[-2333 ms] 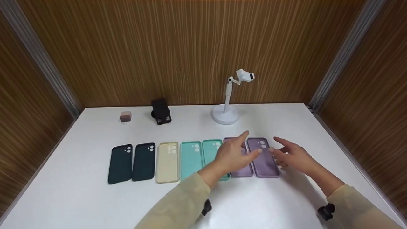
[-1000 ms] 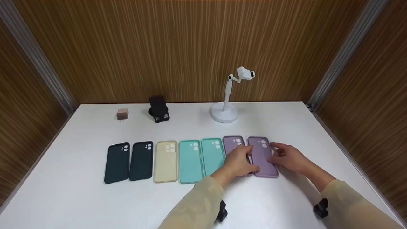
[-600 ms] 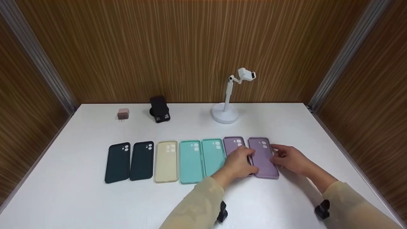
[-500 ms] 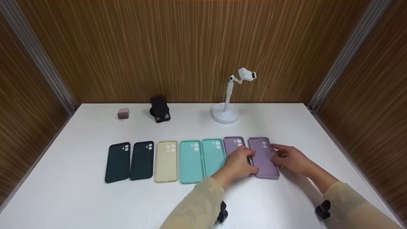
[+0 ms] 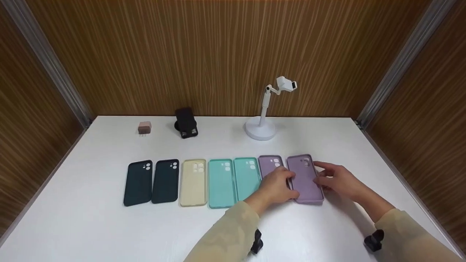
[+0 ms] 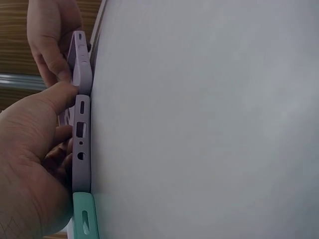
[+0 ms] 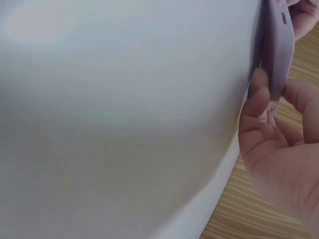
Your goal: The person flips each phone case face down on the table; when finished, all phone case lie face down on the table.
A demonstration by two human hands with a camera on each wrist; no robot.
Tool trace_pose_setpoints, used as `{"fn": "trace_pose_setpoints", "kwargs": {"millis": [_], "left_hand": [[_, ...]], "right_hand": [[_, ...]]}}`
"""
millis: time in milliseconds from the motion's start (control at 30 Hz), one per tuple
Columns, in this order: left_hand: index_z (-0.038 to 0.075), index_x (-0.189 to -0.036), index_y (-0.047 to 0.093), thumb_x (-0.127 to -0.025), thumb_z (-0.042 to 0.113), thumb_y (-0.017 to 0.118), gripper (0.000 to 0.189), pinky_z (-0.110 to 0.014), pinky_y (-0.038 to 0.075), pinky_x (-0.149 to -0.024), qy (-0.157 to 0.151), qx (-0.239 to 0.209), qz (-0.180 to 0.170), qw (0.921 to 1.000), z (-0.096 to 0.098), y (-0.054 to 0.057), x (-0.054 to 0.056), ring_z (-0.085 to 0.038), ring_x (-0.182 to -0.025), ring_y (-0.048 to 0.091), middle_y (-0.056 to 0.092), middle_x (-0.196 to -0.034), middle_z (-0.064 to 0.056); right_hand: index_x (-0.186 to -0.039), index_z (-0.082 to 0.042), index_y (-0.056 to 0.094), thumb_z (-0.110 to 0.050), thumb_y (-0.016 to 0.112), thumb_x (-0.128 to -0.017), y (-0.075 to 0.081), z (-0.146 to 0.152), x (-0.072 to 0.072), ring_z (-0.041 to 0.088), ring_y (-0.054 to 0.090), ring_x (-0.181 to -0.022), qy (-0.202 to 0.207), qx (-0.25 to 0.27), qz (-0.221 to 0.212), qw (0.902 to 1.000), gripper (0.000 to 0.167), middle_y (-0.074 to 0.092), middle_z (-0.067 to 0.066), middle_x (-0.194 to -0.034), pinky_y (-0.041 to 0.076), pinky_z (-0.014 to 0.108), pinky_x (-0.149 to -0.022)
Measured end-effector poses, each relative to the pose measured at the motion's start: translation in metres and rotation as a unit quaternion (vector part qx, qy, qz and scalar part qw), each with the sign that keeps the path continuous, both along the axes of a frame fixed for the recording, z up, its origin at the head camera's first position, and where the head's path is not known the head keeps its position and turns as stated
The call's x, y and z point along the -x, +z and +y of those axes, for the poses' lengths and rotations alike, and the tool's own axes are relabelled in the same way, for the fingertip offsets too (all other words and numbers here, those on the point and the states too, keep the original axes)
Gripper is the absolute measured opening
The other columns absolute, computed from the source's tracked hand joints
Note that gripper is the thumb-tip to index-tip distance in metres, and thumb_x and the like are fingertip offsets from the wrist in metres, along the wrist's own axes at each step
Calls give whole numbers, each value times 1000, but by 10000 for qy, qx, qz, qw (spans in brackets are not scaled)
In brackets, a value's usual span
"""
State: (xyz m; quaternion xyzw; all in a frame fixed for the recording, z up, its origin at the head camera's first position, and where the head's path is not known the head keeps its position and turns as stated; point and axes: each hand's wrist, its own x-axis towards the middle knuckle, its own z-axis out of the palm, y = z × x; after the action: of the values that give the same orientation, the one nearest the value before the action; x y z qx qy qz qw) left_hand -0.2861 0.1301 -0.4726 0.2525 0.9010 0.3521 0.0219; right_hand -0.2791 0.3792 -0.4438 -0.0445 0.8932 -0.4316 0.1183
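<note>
I am monitoring the rightmost purple case (image 5: pixel 304 182), which is tilting, right edge off the white table (image 5: pixel 174 233). The right hand (image 5: pixel 341 182) is pinching that edge between thumb and fingers. Over the neighbouring purple case (image 5: pixel 268 163), the left hand (image 5: pixel 273 187) is touching the left edge; whether it is gripping, I cannot tell.

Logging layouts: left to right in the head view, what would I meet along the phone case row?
First dark case, second dark case, cream case, left teal case, right teal case, left purple case, right purple case, right hand.
</note>
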Motion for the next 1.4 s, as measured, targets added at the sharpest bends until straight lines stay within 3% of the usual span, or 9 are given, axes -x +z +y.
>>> {"fn": "trace_pose_setpoints", "kwargs": {"millis": [767, 1133, 1400], "left_hand": [[12, -128, 76, -81, 32, 91, 53, -21, 48, -98, -33, -34, -44, 10000, 2, 4, -2, -9, -108, 63, 67, -126, 2], [9, -133, 73, -83, 23, 91, 55, -21, 48, -100, 74, -784, -68, 9969, 1, 16, -10, -11, -112, 64, 70, -126, -1], [11, -141, 66, -82, 27, 94, 67, -19, 49, -98, 88, -1303, -561, 9898, 11, 20, -23, -10, -114, 65, 72, -129, -1]], "right_hand": [[-165, -5, 34, -22, 71, -104, 11, -2, -2, 24, 63, -106, -216, 542, -138, 9982, 74, 66, 17, -120, 58, 30, -89], [-164, 2, 31, -20, 69, -104, 11, -4, -3, 20, 66, -107, -312, 595, -40, 9977, 74, 66, 20, -122, 59, 29, -86], [-163, 3, 31, -17, 68, -104, 14, -7, -1, 16, 67, -101, -299, 772, -41, 9966, 73, 68, 19, -122, 59, 28, -84]]}}
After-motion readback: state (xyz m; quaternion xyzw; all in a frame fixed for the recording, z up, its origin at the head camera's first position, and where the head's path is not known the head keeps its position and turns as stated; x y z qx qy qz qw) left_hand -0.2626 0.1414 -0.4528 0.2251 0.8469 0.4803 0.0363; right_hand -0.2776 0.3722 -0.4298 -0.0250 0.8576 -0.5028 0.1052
